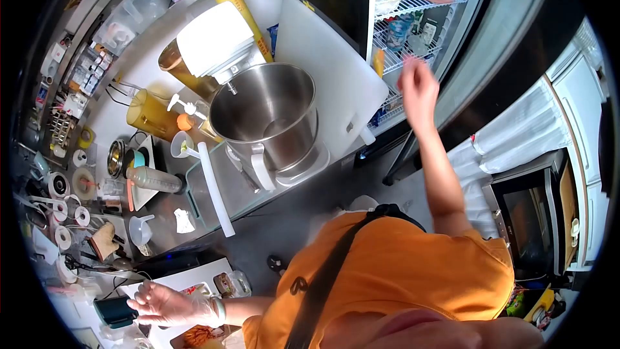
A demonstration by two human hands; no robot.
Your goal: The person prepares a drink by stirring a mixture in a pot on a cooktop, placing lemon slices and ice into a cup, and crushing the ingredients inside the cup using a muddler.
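At the lower left, my left hand (161, 305) is held out with its fingers apart and slightly bent, holding nothing, beside a dark teal container (115, 312). It seems to wear a thin clear glove. My right hand (418, 87) is raised in front of the opened fridge, close to its wire shelves (423, 5). Motion blurs the fingers of that hand, so whether they hold anything is unclear. Between the two arms, a stand mixer with a white head (216, 35) stands on the counter over a steel bowl (261, 113), which looks empty.
A white board (323, 58) leans behind the bowl. Left of it are a yellow pitcher (147, 115), a clear bottle (155, 179) and a white curved strip (215, 190) over the counter edge. Tape rolls and small tools crowd the far left. An oven (529, 220) stands right.
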